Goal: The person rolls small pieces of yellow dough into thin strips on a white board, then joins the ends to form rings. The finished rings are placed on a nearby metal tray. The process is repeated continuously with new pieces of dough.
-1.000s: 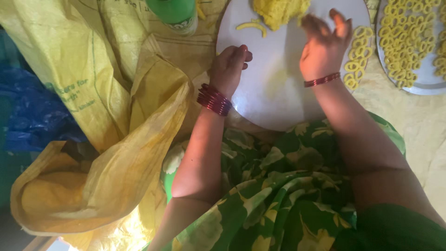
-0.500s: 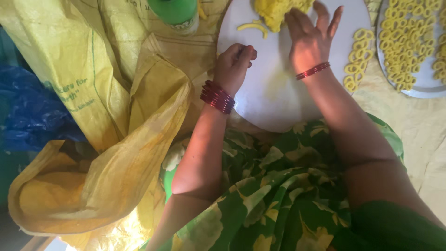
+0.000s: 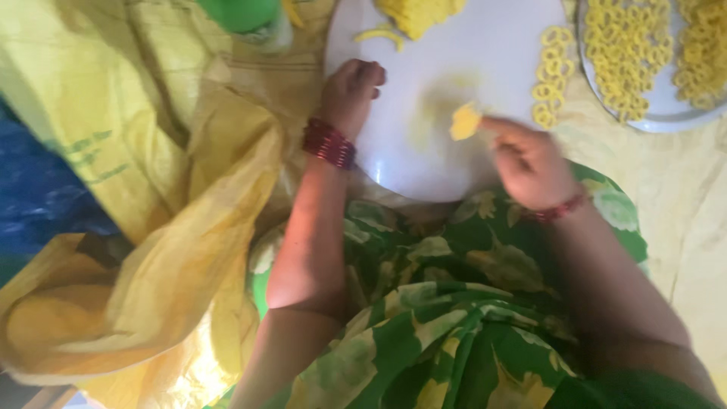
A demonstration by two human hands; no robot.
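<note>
Yellow sacking underlies the white round board [image 3: 485, 60]; left hand [image 3: 350, 95], curled empty, steadies it while right hand [image 3: 526, 163] pinches a dough piece [image 3: 465, 121].

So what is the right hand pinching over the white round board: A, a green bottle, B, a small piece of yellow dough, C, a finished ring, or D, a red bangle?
B: the right hand holds a small yellow dough piece at its fingertips above the white board.
</note>
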